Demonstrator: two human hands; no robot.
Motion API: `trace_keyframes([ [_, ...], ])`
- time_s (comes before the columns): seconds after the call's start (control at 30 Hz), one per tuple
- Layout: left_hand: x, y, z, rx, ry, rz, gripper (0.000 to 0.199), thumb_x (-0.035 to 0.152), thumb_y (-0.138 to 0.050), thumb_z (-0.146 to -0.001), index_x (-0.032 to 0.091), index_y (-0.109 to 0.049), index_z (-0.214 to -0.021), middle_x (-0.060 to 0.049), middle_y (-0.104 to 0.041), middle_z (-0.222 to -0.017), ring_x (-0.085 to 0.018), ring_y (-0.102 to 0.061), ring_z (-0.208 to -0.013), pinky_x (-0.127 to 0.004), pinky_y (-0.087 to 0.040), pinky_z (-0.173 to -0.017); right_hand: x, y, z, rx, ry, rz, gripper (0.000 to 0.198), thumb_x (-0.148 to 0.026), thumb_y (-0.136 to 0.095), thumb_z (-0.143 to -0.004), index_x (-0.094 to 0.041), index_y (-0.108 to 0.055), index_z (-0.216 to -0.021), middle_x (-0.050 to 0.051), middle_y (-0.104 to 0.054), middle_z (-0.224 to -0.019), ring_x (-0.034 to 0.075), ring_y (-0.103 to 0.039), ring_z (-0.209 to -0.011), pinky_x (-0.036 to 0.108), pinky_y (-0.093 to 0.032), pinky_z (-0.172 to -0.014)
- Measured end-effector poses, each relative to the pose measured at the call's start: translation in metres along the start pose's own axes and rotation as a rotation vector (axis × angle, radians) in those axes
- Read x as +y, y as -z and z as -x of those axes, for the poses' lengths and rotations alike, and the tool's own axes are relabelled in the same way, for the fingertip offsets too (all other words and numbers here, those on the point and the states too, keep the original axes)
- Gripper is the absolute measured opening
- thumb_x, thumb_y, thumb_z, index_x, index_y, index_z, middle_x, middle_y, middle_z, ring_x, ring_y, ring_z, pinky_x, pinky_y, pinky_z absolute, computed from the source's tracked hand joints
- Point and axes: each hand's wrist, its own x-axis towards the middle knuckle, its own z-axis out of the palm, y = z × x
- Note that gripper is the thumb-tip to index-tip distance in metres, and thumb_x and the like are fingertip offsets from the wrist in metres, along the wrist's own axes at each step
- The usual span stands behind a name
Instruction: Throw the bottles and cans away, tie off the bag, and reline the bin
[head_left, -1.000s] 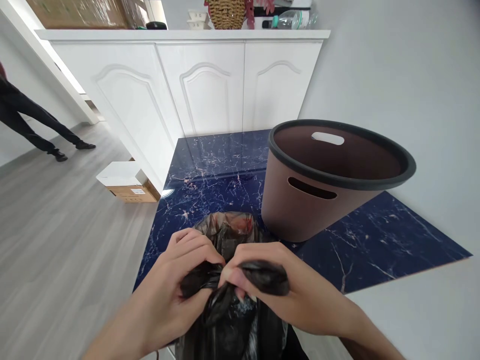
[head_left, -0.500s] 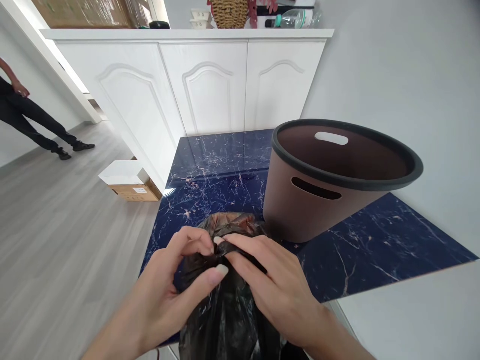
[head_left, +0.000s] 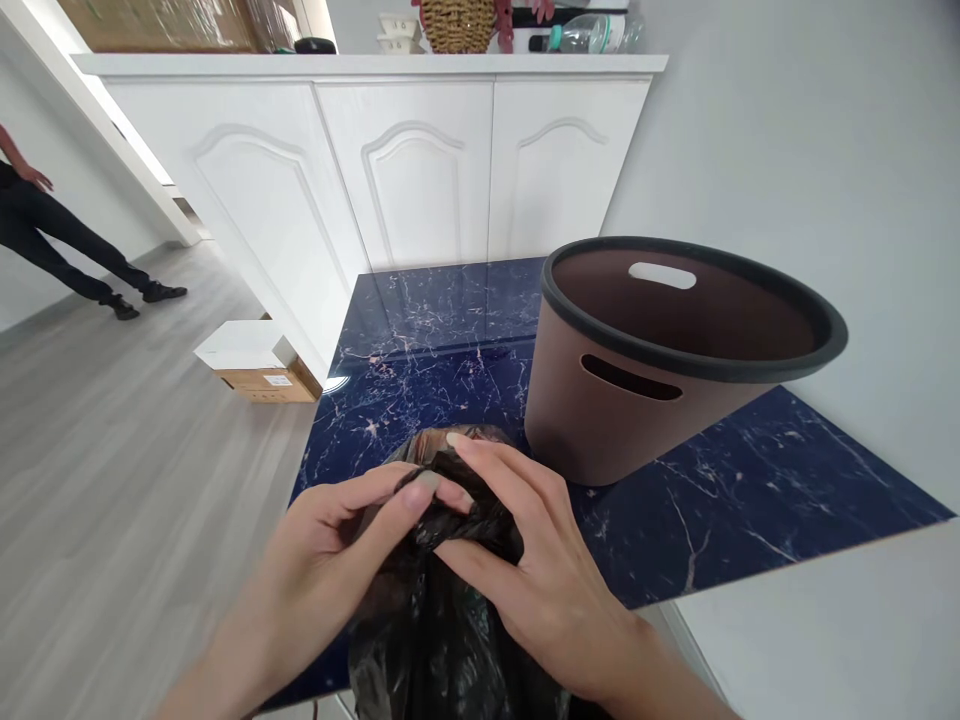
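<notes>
A thin black plastic garbage bag (head_left: 457, 640) hangs over the near edge of the dark blue marbled table (head_left: 420, 340). Its gathered top is bunched between my two hands. My left hand (head_left: 337, 550) pinches a twisted fold of it between thumb and fingers. From the right, my right hand (head_left: 540, 570) grips the same bunched part, its thumb below and its fingers above. Just beyond my right hand stands a brown trash can (head_left: 600, 430) with a black rim and slotted handle holes, upright on the table.
White cabinets (head_left: 420, 180) stand behind the table; their top holds a woven basket (head_left: 459, 25) and a plastic bottle (head_left: 592, 35) on its side. A cardboard box (head_left: 262, 380) sits on the floor at left. Farther left, a person (head_left: 60, 240) stands by the wall.
My fingers have shifted on the bag's top, bunching more black plastic between them. My right fingers have lifted and reach farther over the fold. The trash can has stayed in place.
</notes>
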Motion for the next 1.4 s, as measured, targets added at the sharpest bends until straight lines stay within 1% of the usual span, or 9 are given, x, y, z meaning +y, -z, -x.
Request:
trace_keyframes([
  [0.13, -0.013, 0.002, -0.001, 0.104, 0.059, 0.129, 0.033, 0.057, -0.068, -0.1, 0.028, -0.084, -0.105, -0.002, -0.081, -0.114, -0.024, -0.073, -0.107, -0.031, -0.057, -0.102, 0.003, 0.008, 0.003, -0.007, 0.017, -0.015, 0.031, -0.005, -0.058, -0.105, -0.023, -0.072, -0.126, 0.009, -0.055, -0.16, 0.028, -0.047, -0.149, 0.046, -0.049, -0.12],
  [0.27, -0.02, 0.003, 0.001, 0.179, 0.147, 0.3, 0.045, 0.066, -0.074, -0.091, 0.023, -0.081, -0.078, -0.006, -0.081, -0.106, -0.026, -0.071, -0.108, -0.027, -0.058, -0.093, 0.003, 0.019, 0.014, 0.047, -0.022, -0.102, 0.026, -0.006, -0.06, -0.105, -0.022, -0.077, -0.116, 0.008, -0.07, -0.138, 0.026, -0.058, -0.129, 0.045, -0.054, -0.108],
  [0.5, -0.05, 0.007, 0.004, 0.286, 0.181, 0.358, 0.049, 0.065, -0.081, -0.086, 0.02, -0.072, -0.067, -0.006, -0.072, -0.087, -0.023, -0.063, -0.096, -0.025, -0.053, -0.081, 0.012, 0.023, 0.046, 0.055, -0.115, -0.156, 0.029, -0.005, -0.061, -0.103, -0.026, -0.08, -0.106, 0.006, -0.071, -0.123, 0.025, -0.055, -0.115, 0.047, -0.046, -0.109],
  [0.63, -0.065, 0.005, 0.001, 0.362, 0.21, 0.443, 0.051, 0.066, -0.086, -0.079, 0.02, -0.069, -0.065, -0.004, -0.069, -0.084, -0.02, -0.06, -0.09, -0.023, -0.054, -0.078, 0.021, 0.025, 0.059, -0.002, -0.14, -0.141, 0.031, -0.005, -0.06, -0.103, -0.029, -0.079, -0.109, 0.005, -0.071, -0.119, 0.024, -0.055, -0.112, 0.048, -0.041, -0.115],
  [0.73, -0.066, 0.0, 0.002, 0.408, 0.226, 0.475, 0.054, 0.068, -0.089, -0.075, 0.019, -0.068, -0.063, -0.005, -0.07, -0.085, -0.02, -0.061, -0.09, -0.022, -0.054, -0.076, 0.026, 0.032, 0.057, -0.11, -0.183, -0.171, 0.034, -0.006, -0.056, -0.104, -0.03, -0.077, -0.113, 0.005, -0.07, -0.121, 0.023, -0.058, -0.115, 0.043, -0.048, -0.11],
  [0.87, -0.064, -0.007, 0.008, 0.46, 0.226, 0.492, 0.052, 0.069, -0.088, -0.074, 0.019, -0.075, -0.07, -0.008, -0.076, -0.095, -0.025, -0.066, -0.098, -0.028, -0.058, -0.083, 0.02, 0.039, 0.04, -0.191, -0.293, -0.164, 0.025, -0.011, -0.057, -0.105, -0.027, -0.073, -0.114, 0.006, -0.07, -0.122, 0.021, -0.063, -0.115, 0.034, -0.056, -0.096],
  [1.1, -0.066, -0.005, 0.016, 0.448, 0.231, 0.49, 0.049, 0.069, -0.088, -0.075, 0.021, -0.078, -0.072, -0.01, -0.078, -0.101, -0.034, -0.063, -0.131, -0.03, -0.059, -0.096, -0.005, 0.014, 0.012, -0.27, -0.275, 0.006, 0.031, -0.026, -0.071, -0.101, -0.02, -0.066, -0.132, 0.011, -0.07, -0.126, 0.029, -0.063, -0.115, 0.044, -0.058, -0.094],
  [1.27, -0.073, 0.0, 0.023, 0.424, 0.216, 0.502, 0.045, 0.067, -0.086, -0.078, 0.023, -0.079, -0.074, -0.009, -0.076, -0.094, -0.036, -0.055, -0.143, -0.032, -0.058, -0.104, -0.007, -0.004, 0.002, -0.293, -0.262, 0.049, 0.004, -0.019, -0.073, -0.1, -0.021, -0.072, -0.104, 0.004, -0.072, -0.107, 0.024, -0.064, -0.097, 0.04, -0.053, -0.082],
  [1.4, -0.076, 0.007, 0.026, 0.422, 0.183, 0.605, 0.059, 0.082, -0.073, -0.08, 0.025, -0.083, -0.09, -0.009, -0.08, -0.11, -0.037, -0.061, -0.136, -0.042, -0.056, -0.11, -0.005, -0.003, 0.004, -0.239, -0.196, 0.025, 0.013, -0.013, -0.064, -0.104, -0.02, -0.07, -0.095, 0.001, -0.071, -0.093, 0.019, -0.061, -0.082, 0.036, -0.048, -0.075],
])
